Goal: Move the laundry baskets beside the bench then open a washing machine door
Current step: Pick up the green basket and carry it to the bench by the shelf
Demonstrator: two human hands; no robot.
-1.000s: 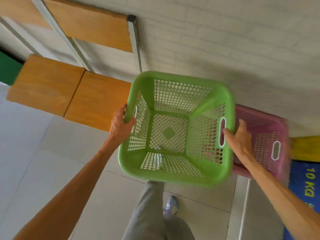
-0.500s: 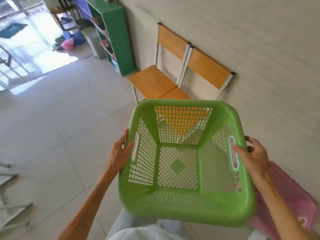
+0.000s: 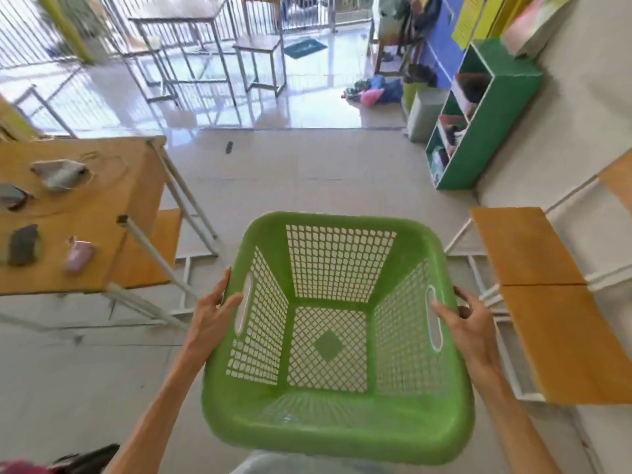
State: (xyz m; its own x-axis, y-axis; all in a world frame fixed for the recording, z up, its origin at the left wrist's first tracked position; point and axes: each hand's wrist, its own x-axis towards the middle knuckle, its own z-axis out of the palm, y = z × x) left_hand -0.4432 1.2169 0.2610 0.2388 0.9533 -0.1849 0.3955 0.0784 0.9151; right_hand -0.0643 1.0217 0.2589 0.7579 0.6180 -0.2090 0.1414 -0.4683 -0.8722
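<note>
While we hold the basket [image 3: 337, 336] up off the floor [image 3: 290, 172] in front of us, the scene runs like this from left to right. At far left stands a wooden surface [image 3: 113, 200] on metal legs, carrying a few small cloth items [image 3: 58, 172] that are too blurred to name. Near it, our left hand [image 3: 212, 318] is clenched on the basket's left rim, fingers wrapped outside and the thumb lying just beside the left handle slot [image 3: 243, 307].

The basket is green plastic with lattice walls and a solid diamond in the middle of its lattice bottom; it is empty, open side up and tipped a little toward us, filling the near centre between our two forearms. Through its mesh we see pale floor tiles.

Our right hand [image 3: 468, 328] clasps the right rim, thumb lying inside against the right handle slot [image 3: 433, 318], fingers curled around the outer edge.

Just right of that hand, the bench [image 3: 547, 295] shows as two orange wooden seat panels on a white frame, set against the wall. Farther off on the right stands a green shelf [image 3: 478, 131] with stuffed compartments, and tables and stools [image 3: 260, 59] stand before the railing at the far end.
</note>
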